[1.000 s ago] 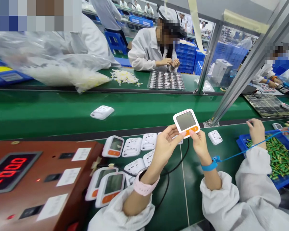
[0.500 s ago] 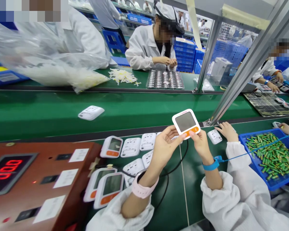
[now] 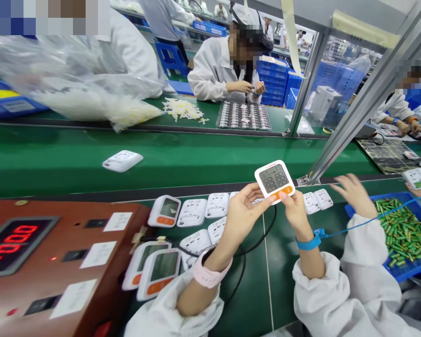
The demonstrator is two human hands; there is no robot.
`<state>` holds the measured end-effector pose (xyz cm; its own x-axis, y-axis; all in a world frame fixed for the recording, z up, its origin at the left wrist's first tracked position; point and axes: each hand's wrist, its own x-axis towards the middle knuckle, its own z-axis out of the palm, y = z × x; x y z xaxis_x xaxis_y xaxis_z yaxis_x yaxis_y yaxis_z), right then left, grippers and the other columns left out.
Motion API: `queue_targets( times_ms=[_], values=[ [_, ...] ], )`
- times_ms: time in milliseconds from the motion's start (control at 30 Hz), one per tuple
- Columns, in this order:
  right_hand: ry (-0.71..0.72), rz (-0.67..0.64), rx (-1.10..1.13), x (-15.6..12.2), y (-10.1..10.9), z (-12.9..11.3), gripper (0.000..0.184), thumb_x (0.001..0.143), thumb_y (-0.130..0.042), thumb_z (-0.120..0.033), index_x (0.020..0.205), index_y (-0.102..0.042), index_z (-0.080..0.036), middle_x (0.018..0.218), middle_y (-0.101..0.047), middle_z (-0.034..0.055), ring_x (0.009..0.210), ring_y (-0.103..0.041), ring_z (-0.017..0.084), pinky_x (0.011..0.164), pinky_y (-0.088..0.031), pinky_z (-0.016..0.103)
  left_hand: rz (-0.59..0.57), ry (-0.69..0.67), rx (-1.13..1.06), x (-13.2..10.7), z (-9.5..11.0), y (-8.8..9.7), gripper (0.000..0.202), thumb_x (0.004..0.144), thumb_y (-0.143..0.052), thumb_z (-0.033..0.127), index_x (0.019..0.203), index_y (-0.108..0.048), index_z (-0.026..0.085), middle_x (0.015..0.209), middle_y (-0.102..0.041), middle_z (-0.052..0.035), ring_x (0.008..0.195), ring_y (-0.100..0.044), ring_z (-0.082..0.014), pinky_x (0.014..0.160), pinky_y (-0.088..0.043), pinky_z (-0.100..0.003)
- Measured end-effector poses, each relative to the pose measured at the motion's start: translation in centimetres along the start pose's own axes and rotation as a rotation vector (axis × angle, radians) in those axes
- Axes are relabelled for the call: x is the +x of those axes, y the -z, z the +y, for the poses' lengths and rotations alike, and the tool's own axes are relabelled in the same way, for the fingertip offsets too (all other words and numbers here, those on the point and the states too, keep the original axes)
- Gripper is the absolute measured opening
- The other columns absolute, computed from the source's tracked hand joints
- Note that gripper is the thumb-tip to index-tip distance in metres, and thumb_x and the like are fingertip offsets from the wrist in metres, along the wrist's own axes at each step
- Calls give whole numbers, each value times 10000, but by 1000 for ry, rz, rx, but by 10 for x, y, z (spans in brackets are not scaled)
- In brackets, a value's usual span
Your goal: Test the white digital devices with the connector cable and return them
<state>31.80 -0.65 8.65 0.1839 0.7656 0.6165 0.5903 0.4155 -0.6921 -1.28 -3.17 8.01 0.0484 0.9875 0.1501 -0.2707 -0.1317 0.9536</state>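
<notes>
The left hand (image 3: 243, 210) and right hand (image 3: 292, 210) both pinch a white digital thermometer-style display unit (image 3: 274, 180), each with its thumb on the near edge. It sits above the counter (image 3: 252, 290), just beyond and between both, neither hand nearer; its squarish body tilts, the orange button strip (image 3: 280, 193) toward the thumbs, rising rightward. Left of the left hand lie back-up units (image 3: 192, 213); right of the right hand, a co-worker's hand (image 3: 354, 194), then a blue tray (image 3: 403, 273) of green battery cells (image 3: 403, 229).
</notes>
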Motion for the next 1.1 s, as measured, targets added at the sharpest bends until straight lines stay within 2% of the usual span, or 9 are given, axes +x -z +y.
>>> queue_targets(
  times_ms=[67, 133, 300, 400, 533, 667, 767, 900, 1100],
  values=[
    [-40, 172, 131, -6, 22, -12, 148, 825, -590, -322, 737, -637, -212, 786, -672, 13, 842, -655, 168, 767, -532, 318, -11, 8, -3, 0, 1, 0, 423, 647, -807, 344, 967, -641, 123, 983, -690, -100, 912, -655, -196, 882, -525, -325],
    [-32, 144, 135, -23, 9, -30, 332, 922, -421, -443, 789, -647, -239, 858, -667, 50, 910, -640, 169, 742, -532, 288, 6, -1, -25, -2, 1, -1, 426, 677, -782, 350, 1009, -635, 128, 1052, -668, -106, 985, -639, -204, 917, -513, -321],
    [0, -183, 138, -75, -116, -75, 307, 890, -584, -406, 1031, -618, -135, 1002, -629, 70, 909, -614, 154, 801, -535, 328, 28, -27, -119, -5, -6, -1, 851, 696, -751, 339, 1412, -320, 186, 1295, -509, -134, 1162, -543, -212, 940, -498, -305],
    [24, -307, 179, -94, -159, -87, 311, 919, -552, -389, 1114, -596, -150, 1071, -609, 78, 946, -601, 151, 833, -531, 336, 1, 38, -71, -4, -15, -2, 989, 691, -750, 320, 1482, -165, 213, 1262, -513, -135, 1052, -583, -213, 835, -533, -325],
    [-10, -359, 196, -106, -160, -76, 376, 883, -587, -383, 1173, -588, -144, 1060, -627, 88, 908, -617, 158, 816, -537, 335, -25, 19, 122, -2, -30, -7, 804, 737, -685, 257, 1439, -297, 207, 1225, -543, -113, 1013, -593, -208, 901, -513, -373],
    [-195, -256, 209, -115, -154, -45, 545, 761, -675, -403, 1232, -564, -152, 990, -665, 98, 822, -651, 176, 747, -552, 305, 135, -94, 104, 7, -39, -7, 702, 743, -684, 219, 1356, -343, 189, 1287, -529, -109, 1144, -546, -203, 1026, -439, -360],
    [-493, -59, 414, -117, -150, -15, 530, 631, -773, -404, 1050, -600, -130, 926, -682, 94, 819, -671, 190, 777, -563, 324, 195, 151, -166, 33, -42, 5, 494, 819, -620, 262, 1251, -389, 198, 1331, -522, -107, 1010, -629, -205, 851, -539, -348],
    [-686, 195, 642, -118, -143, 13, 488, 545, -830, -415, 872, -641, -106, 917, -695, 94, 869, -675, 211, 906, -546, 398, 67, 474, -130, 89, -53, 25, 269, 879, -548, 273, 1077, -533, 91, 1069, -645, -177, 809, -675, -247, 701, -570, -412],
    [-673, 184, 797, -125, -150, 11, 486, 709, -742, -374, 1115, -659, -121, 859, -699, 72, 731, -693, 169, 729, -596, 296, 231, 498, 153, 159, -83, 39, 188, 909, -559, 230, 1024, -584, 83, 927, -637, -62, 804, -635, -122, 757, -559, -294]
  ],
)
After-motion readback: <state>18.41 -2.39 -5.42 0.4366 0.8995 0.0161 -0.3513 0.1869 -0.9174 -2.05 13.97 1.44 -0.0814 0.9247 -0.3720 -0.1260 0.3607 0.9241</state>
